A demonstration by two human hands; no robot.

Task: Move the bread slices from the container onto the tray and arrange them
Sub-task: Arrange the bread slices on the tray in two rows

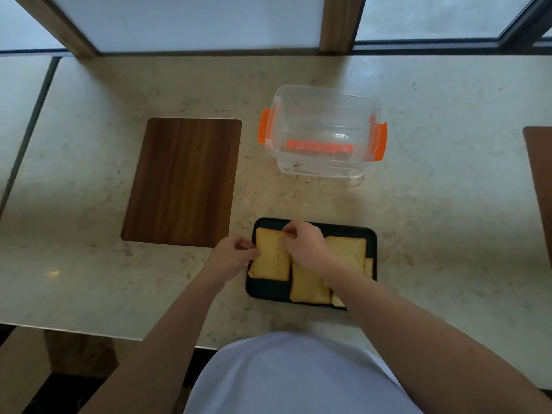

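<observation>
My surface point(418, 219) is pale, marbled stone running back to a window. A dark wood-grain rectangle point(183, 182) is set flush into it left of centre, and another point(542, 180) shows at the right edge. Toward the far edge stands a clear container point(324, 131) with orange clips. Near my front edge sits the black tray point(265, 289), carrying bread slices point(270, 259).

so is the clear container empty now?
Empty. The clear container has no lid on, and only its clear floor and orange latches show through; bread slices lie on the black tray.

Both hands — left hand point(231, 253), right hand point(304, 245) — grip one bread slice point(270, 259) on the tray point(265, 289).
</observation>
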